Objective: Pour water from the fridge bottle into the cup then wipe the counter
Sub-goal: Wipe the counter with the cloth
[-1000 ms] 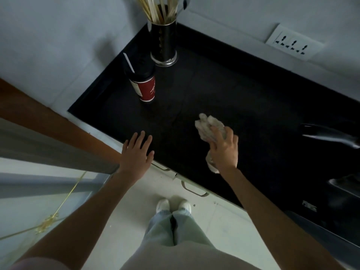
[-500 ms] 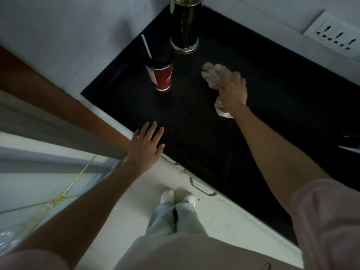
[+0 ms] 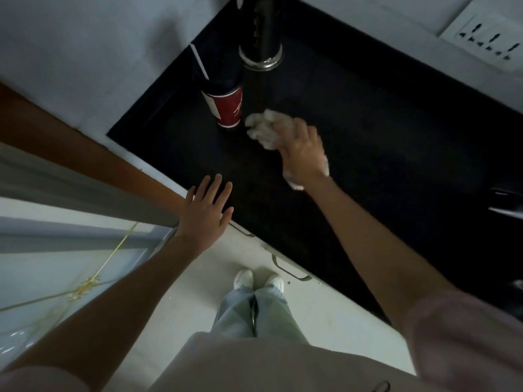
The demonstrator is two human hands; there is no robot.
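Note:
A red paper cup (image 3: pixel 226 106) with a dark lid and a white straw stands at the back left of the black counter (image 3: pixel 382 154). My right hand (image 3: pixel 302 154) grips a crumpled white cloth (image 3: pixel 267 128) and presses it on the counter just right of the cup. My left hand (image 3: pixel 208 212) lies flat with fingers spread on the counter's front left edge. No bottle is in view.
A metal utensil holder (image 3: pixel 260 38) stands behind the cup by the wall. A white socket strip (image 3: pixel 489 42) sits on the wall at top right. A dark faucet-like piece (image 3: pixel 506 205) juts in at the right edge. Drawer handles (image 3: pixel 291 271) run below the counter.
My right hand slid the cloth from the counter's middle toward the back, then left and nearer, ending beside the cup. My left hand stayed at the counter edge.

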